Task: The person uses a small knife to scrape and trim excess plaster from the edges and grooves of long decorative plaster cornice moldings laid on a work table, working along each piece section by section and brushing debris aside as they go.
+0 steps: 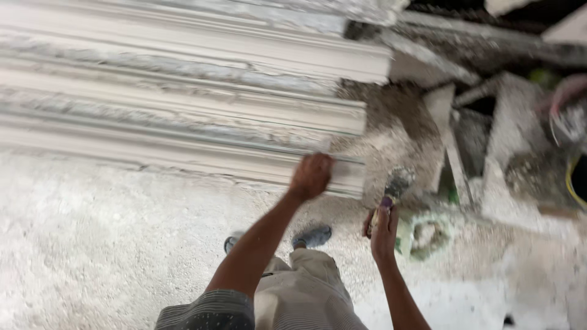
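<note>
Striped sleeve (211,311), left hand (310,176) on ridged plaster moulding (183,122), grip unclear; right hand (384,229) clasping trowel (396,183)

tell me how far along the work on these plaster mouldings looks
Done: several long white moulded strips lie cast, side by side on the ground. In hand: the left hand is pressed on the end of the nearest strip, while the right hand holds a plaster-caked trowel. Left: the strip ends look rough and uneven, and a smeared green container sits beside them.
</note>
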The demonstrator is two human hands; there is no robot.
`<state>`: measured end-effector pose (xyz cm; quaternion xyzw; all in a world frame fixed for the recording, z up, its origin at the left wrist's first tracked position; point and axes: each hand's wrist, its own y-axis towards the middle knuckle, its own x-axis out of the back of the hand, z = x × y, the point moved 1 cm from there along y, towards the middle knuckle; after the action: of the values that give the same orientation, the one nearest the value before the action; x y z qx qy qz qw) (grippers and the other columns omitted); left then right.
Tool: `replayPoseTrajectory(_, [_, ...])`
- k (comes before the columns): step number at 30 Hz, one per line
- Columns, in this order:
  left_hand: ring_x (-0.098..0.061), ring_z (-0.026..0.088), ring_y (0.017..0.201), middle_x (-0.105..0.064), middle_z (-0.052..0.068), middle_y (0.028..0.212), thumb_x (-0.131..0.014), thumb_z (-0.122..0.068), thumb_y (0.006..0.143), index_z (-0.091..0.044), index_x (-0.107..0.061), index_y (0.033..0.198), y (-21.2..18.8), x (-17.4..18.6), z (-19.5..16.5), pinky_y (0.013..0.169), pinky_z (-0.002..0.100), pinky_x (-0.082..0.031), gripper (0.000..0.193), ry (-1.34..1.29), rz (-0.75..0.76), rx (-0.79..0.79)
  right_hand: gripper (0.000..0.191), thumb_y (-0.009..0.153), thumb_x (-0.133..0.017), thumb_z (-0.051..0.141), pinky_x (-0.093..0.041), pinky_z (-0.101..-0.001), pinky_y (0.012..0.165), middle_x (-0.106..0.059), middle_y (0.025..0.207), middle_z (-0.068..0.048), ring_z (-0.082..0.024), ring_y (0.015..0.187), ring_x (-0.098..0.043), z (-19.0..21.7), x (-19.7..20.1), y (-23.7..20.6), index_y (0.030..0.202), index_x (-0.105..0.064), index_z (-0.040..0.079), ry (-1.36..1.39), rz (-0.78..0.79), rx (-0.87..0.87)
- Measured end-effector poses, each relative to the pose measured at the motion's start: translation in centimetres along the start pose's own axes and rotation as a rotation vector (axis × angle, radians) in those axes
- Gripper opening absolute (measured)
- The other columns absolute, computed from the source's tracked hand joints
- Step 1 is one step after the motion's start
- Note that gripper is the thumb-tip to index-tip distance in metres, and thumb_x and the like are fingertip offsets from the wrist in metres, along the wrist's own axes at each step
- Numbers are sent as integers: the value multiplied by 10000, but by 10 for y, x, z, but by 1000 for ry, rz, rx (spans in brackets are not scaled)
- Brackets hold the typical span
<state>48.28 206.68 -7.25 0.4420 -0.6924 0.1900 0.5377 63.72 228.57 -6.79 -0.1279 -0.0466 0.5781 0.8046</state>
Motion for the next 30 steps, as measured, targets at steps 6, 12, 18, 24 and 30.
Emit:
replayPoseTrajectory(6, [-621, 289, 774, -589, 211, 913, -417, -381, 1122, -28, -531, 1160, -155, 39, -23, 711, 413, -519, 372, -1345, 53, 538, 259, 1106, -398, 283, -417, -298, 508, -531, 805, -72, -134, 597, -472, -45, -147, -41, 1235, -455, 65, -227, 421, -79])
replayPoseTrajectory(12, [-679, 158, 787, -674, 115, 959, -457, -379, 1055, -62, -497, 1173, -336, 100, 110, 668, 318, -564, 341, -1339, -366, 1013, 455, 982, -542, 112, -544, -340, 879, -592, 1232, -103, -196, 1034, -644, -83, -330, -124, 1422, -492, 9, -453, 1083, 79])
replayPoseTrajectory(18, [-530, 121, 551, -572, 60, 756, -462, -368, 1072, -44, -508, 1126, -507, 209, 249, 464, 307, -464, 331, -1093, -790, 1277, 279, 986, -554, 189, -567, -326, 705, -731, 942, -40, -155, 740, -693, -73, -534, -188, 1183, -658, 20, -707, 1268, -78])
replayPoseTrajectory(24, [-511, 131, 504, -570, 74, 709, -579, -270, 994, -19, -499, 1215, -625, 281, 306, 432, 328, -438, 344, -913, -995, 1586, 407, 1013, -630, 352, -418, -371, 538, -491, 583, -35, -155, 534, -446, -58, -678, -217, 833, -587, -12, -994, 1237, -22])
replayPoseTrajectory(30, [-565, 153, 525, -618, 85, 736, -608, -229, 962, -17, -476, 1261, -653, 278, 347, 469, 359, -479, 390, -935, -1084, 1741, 472, 1055, -563, 347, -372, -366, 550, -412, 609, -20, -124, 577, -373, -91, -802, -206, 742, -505, -2, -720, 1363, 175])
